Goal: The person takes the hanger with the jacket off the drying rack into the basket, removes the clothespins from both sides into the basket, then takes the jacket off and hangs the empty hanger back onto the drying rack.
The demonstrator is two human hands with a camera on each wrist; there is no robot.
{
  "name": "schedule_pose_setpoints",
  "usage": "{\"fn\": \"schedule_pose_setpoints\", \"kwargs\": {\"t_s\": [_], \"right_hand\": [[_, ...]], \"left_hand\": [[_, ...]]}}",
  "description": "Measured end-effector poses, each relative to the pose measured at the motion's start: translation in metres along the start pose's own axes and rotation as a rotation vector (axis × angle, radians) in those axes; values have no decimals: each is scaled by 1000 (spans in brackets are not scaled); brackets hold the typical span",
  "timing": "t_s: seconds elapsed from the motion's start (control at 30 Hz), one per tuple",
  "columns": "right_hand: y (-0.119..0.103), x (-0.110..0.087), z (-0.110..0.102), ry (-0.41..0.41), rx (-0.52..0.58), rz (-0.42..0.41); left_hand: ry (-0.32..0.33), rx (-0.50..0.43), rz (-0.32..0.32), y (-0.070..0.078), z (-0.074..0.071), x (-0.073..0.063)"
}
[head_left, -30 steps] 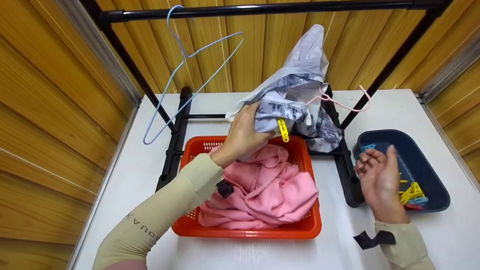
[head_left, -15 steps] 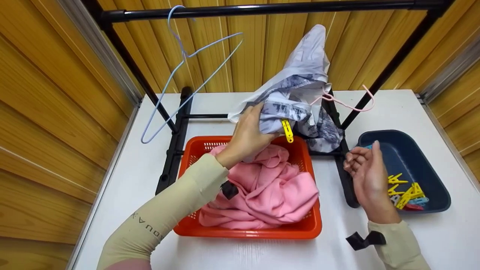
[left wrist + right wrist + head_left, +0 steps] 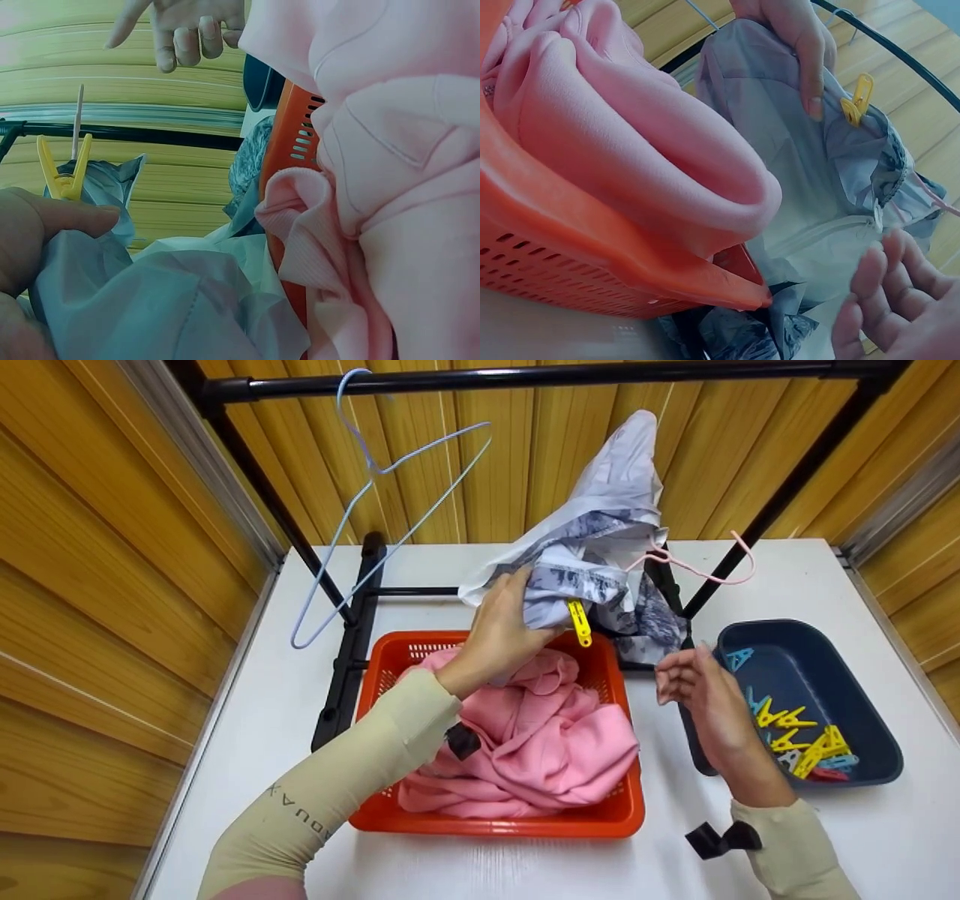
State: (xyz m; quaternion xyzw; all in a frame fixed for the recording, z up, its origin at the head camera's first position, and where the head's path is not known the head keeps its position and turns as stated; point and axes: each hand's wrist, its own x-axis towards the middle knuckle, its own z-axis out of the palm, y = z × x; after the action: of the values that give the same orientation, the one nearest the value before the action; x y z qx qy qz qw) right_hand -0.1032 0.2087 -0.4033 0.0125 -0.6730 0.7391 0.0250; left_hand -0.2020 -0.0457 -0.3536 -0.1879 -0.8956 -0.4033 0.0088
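My left hand (image 3: 501, 631) grips a bunched white-and-grey patterned jacket (image 3: 574, 577) above the basket. A yellow clothespin (image 3: 580, 622) is clipped to its fabric, close by my thumb; the right wrist view shows a zipper pull (image 3: 877, 215) on the jacket. Out of the jacket's opening, to the right, juts the hook of a pink hanger (image 3: 694, 568), whose rest is hidden in the cloth. My right hand (image 3: 709, 709) holds nothing. Its fingers are loosely bent, in the air between the jacket and the blue bin.
A red basket (image 3: 495, 829) holds pink clothing (image 3: 525, 735). On the right, a dark blue bin (image 3: 877, 712) contains several clothespins (image 3: 821, 750). A blue hanger (image 3: 390, 547) hangs from the black rack bar (image 3: 555, 375). Wood-panelled walls surround the white table (image 3: 247, 780).
My right hand has moved left, away from the blue bin and toward the jacket, uncovering more clothespins. My left hand and the jacket with its clothespin have shifted slightly right.
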Motion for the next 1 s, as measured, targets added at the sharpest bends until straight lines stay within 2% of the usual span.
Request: {"fn": "schedule_pose_setpoints", "kwargs": {"t_s": [0.1,0.2,0.5,0.83,1.0], "right_hand": [[-1,0,2,-67,-38,-17],[-4,1,6,-88,-87,-7],[-11,2,17,-41,-174,38],[-17,6,22,77,-128,31],[-21,8,27,97,-141,26]], "left_hand": [[-1,0,-12,0,0,0],[-2,10,-23,1,1,0],[-3,-3,-42,1,1,-1],[-11,-6,-28,1,0,-1],[-11,-10,-32,1,1,0]]}}
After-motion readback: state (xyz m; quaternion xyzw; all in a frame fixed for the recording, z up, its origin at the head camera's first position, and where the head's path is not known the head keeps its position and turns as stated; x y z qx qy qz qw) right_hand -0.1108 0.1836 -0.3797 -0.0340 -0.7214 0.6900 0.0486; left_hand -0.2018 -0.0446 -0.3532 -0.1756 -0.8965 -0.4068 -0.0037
